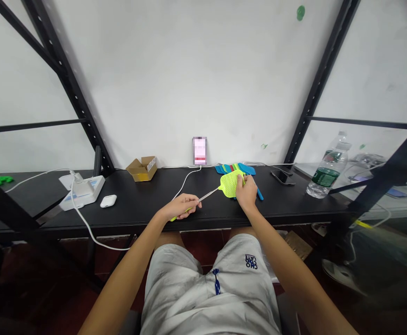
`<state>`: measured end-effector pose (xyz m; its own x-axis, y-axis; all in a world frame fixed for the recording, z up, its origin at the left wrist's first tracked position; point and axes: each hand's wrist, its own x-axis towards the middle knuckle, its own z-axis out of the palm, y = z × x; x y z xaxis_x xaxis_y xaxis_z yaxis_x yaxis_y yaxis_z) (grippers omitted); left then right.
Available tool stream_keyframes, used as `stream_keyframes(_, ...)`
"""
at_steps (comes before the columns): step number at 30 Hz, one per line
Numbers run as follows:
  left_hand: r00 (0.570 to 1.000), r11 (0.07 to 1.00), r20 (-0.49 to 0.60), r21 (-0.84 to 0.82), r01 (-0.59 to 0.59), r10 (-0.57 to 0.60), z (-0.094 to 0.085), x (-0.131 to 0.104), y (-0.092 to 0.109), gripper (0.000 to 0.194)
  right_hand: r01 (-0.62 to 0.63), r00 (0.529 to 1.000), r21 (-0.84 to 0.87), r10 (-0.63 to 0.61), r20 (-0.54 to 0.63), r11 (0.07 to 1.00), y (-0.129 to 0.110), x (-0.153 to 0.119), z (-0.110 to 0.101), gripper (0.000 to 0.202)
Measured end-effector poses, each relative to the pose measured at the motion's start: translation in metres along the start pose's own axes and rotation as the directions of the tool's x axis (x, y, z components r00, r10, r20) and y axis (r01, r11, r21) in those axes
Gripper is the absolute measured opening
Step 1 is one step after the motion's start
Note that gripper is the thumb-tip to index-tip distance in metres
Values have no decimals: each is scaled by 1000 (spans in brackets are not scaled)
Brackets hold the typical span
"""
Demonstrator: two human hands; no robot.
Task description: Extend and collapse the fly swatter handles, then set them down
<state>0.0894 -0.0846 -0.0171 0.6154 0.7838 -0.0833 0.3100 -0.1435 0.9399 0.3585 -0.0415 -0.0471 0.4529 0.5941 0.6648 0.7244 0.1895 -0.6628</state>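
Observation:
A yellow-green fly swatter [230,184] with a perforated head and a thin metal shaft is held above the front of the black table. My left hand [182,206] is closed around its handle end, where the green grip shows below the fingers. My right hand [246,190] grips the right edge of the perforated head. Behind that hand lies a spread of blue, green and yellow swatter heads [247,168] on the table. A blue handle [260,194] sticks out just right of my right hand.
On the black table [119,218] are an open cardboard box [145,170], a white earphone case [108,201], a power strip [88,191] with cables, and a dark phone [282,177]. A lit phone [200,151] leans on the wall. Plastic bottles [327,170] stand at right, near black metal posts.

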Motion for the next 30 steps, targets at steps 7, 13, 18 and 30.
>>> stream_keyframes(7,1000,1000,-4,7,1,-1,1,0,0,32,8,1000,6,-8,9,1000,-1,0,-1,31)
stream_keyframes(13,998,999,59,41,-12,10,-2,-2,1,34,20,998,1,-20,57,1000,0,0,-1,37)
stream_keyframes(18,997,999,69,43,-24,21,-2,-2,1,34,62,993,-19,-60,101,998,0,-1,1,39)
stream_keyframes(30,999,999,38,40,-32,30,0,-1,0,35,121,972,-30,-112,206,992,-7,-7,0,40)
